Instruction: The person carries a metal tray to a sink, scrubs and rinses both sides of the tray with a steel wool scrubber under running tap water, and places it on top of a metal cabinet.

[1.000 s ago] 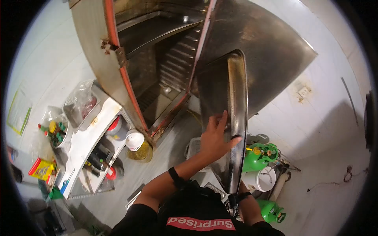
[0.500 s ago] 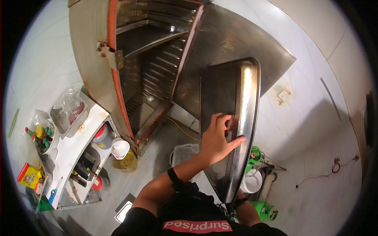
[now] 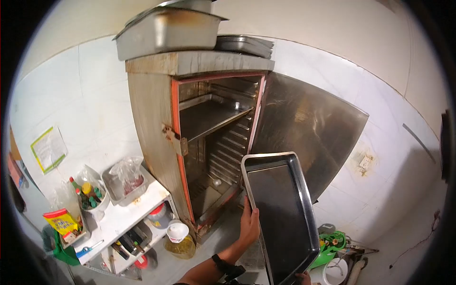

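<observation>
A deep rectangular metal baking tray is held tilted up in front of me, its dark inside facing me. My left hand grips its left rim, with the fingers partly hidden behind the metal. Low at the tray's right corner, my right hand holds the edge; only a few fingers show. Beyond the tray stands a tall metal cabinet with its door swung wide to the right. Inside, another tray rests on upper side rails, above several bare rails.
Metal pans sit on top of the cabinet. To the left, a white shelf carries a steel pan with bagged food and a bowl of bottles. A green gas cylinder and white bucket stand at lower right.
My view has lifted, bringing the cabinet top into sight. The tray has turned so its inside faces me, and my left hand has shifted onto its left rim.
</observation>
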